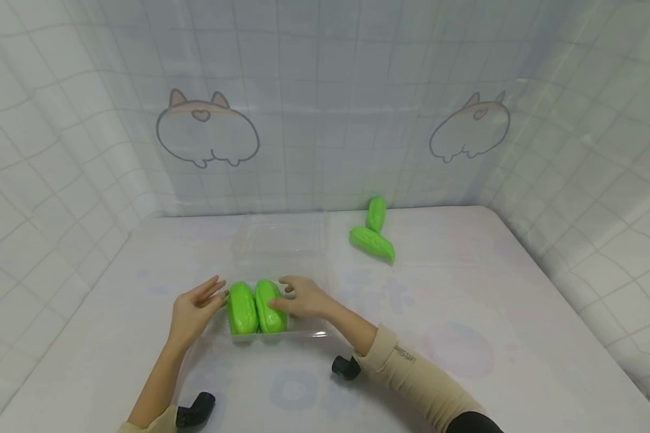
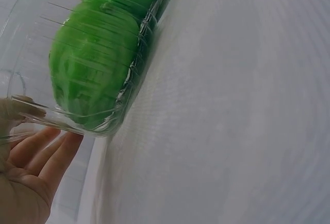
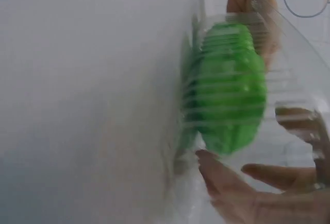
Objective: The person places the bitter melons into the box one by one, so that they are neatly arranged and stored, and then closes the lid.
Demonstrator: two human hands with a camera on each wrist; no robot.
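Observation:
Two bright green, ridged vegetables like bitter melons lie side by side in a clear plastic box (image 1: 309,331): a left melon (image 1: 242,310) and a right melon (image 1: 271,307). My left hand (image 1: 192,310) is at the box's left wall, fingers loosely extended; in the left wrist view its fingers (image 2: 56,159) show at the box's end. Reaching into the box, my right hand (image 1: 303,297) has its thumb over the right melon's side and its other fingers spread. The right wrist view shows its fingers (image 3: 227,183) just beside the melon, seen through the clear wall.
Behind the box its clear lid (image 1: 281,231) lies folded back on the white table (image 1: 439,288). Two more green melons rest at the back: an upright-looking melon (image 1: 376,213) and a slanted melon (image 1: 372,243). A tiled-pattern curtain (image 1: 325,120) hangs along the table's back edge.

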